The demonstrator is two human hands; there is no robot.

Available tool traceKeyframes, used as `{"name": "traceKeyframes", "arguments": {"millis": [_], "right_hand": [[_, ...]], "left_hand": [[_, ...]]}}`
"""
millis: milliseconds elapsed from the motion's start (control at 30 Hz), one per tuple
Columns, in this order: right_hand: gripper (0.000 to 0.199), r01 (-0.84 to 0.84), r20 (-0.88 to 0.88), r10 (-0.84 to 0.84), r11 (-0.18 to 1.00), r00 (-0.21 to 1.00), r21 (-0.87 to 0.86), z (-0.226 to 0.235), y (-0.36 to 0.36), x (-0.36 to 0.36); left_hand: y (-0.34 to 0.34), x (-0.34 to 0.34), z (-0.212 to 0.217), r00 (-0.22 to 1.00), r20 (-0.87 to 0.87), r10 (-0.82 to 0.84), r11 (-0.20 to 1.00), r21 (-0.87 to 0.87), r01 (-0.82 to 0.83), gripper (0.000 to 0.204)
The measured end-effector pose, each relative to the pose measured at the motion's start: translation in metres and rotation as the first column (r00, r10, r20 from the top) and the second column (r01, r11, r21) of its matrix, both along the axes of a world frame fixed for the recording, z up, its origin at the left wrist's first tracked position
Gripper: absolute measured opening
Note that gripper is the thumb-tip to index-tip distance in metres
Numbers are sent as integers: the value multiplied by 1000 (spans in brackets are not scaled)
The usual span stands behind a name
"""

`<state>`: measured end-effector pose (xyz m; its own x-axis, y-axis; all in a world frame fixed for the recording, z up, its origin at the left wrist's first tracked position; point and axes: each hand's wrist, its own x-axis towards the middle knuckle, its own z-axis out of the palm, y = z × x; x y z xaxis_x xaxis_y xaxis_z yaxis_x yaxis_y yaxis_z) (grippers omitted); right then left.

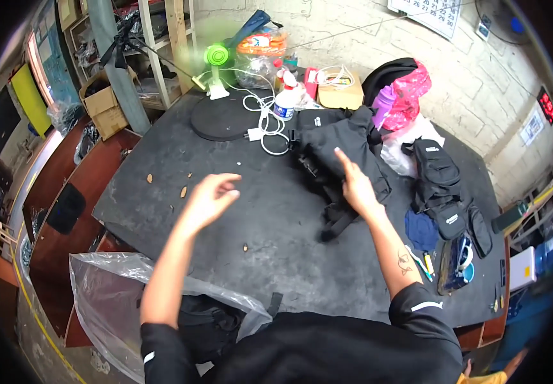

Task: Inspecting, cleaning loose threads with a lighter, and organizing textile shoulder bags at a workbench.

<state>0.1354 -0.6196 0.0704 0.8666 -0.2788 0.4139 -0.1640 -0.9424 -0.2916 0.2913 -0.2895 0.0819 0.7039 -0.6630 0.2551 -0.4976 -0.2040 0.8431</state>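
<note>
A black backpack (334, 136) lies on the dark table, right of centre, its straps trailing toward me. Over its near right side is my right hand (358, 189), index finger stretched out and the other fingers partly hidden; whether it touches the fabric I cannot tell. My left hand (209, 201) hovers above the table, left of the backpack, slightly blurred. Its fingers are loosely bent, the thumb stands apart, and nothing is in it. Close to my body, a clear plastic bag (113, 281) hangs at the table's near edge, beside another black bag (209, 323).
White cables (265, 121), a white bottle (285, 102) and a small green fan (216, 61) stand toward the back. A purple bottle (384, 102) is by the wall. Small black bags (436, 169), a blue cloth (421, 230) and a tape roll (465, 272) lie at right.
</note>
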Motion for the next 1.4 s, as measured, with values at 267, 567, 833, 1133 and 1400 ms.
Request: {"name": "traceKeyframes", "arguments": {"millis": [267,567,833,1133,1400], "right_hand": [[42,98,-17,-99,994,995,-54,26,-32,-11],[52,301,-196,-386,884,901,-357,-19,-5,15],[20,375,66,-369,916,927,-147,20,-54,1],[49,299,-186,-401,861,897,-412,-1,-37,3],[23,462,167,-440,877,882,-128,46,-82,-15]], "left_hand": [[-228,-28,-127,270,-940,-210,945,-266,-189,42],[-263,-42,-99,403,-856,-324,884,-425,-193,40],[-267,-33,-119,310,-950,-40,912,-162,-377,38],[-301,-60,-83,377,-775,-508,783,-598,-174,17],[-319,-47,-130,255,-967,-22,900,-130,-415,45]]}}
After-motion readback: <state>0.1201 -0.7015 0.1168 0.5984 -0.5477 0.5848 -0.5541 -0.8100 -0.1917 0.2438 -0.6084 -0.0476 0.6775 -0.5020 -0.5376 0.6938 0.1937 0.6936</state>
